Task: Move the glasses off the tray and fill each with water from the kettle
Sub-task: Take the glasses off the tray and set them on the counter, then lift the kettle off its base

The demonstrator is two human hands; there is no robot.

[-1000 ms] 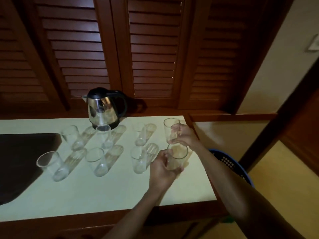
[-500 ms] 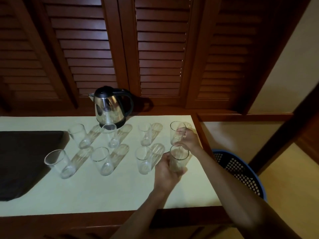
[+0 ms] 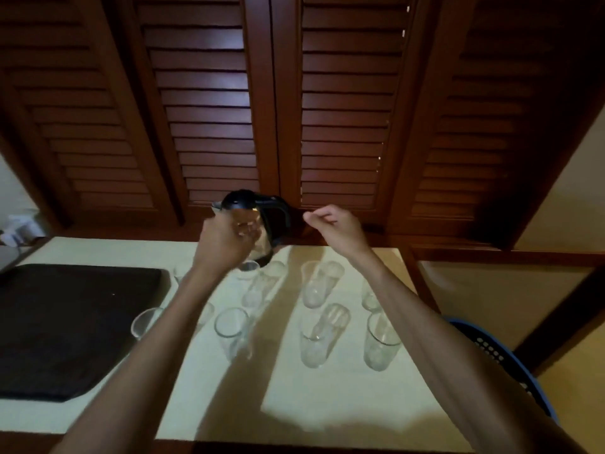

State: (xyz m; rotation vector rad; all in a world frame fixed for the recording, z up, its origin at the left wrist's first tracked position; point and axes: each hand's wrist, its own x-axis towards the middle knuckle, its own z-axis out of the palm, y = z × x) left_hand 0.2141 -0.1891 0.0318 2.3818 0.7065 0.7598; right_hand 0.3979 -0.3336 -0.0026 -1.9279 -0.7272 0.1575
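The kettle (image 3: pixel 243 199) stands at the back of the cream counter (image 3: pixel 327 404), close to the louvred wooden doors (image 3: pixel 212 109), its black lid and handle showing above a shiny steel body. The left hand (image 3: pixel 222 239) is raised in front of the kettle's body with its fingers curled in towards the steel; the blur and the overlap make it impossible to tell whether it has hold of the kettle or only hovers against it. The right hand (image 3: pixel 337 226) is just beside the black handle, on its right, with the fingers loosely curled, thumb and forefinger tips drawn together, and nothing in it; a small gap shows between fingertip and handle. The glasses (image 3: pixel 312 342) are all off the tray (image 3: pixel 65 322) and stand upright on the counter in two rows between the forearms and around them, the nearest-left one just beside the tray's right edge and partly behind the left forearm. One back-row rim sits right under the kettle's base. No water can be made out in any glass. A blue perforated basket (image 3: pixel 510 365) lies past the counter's right end
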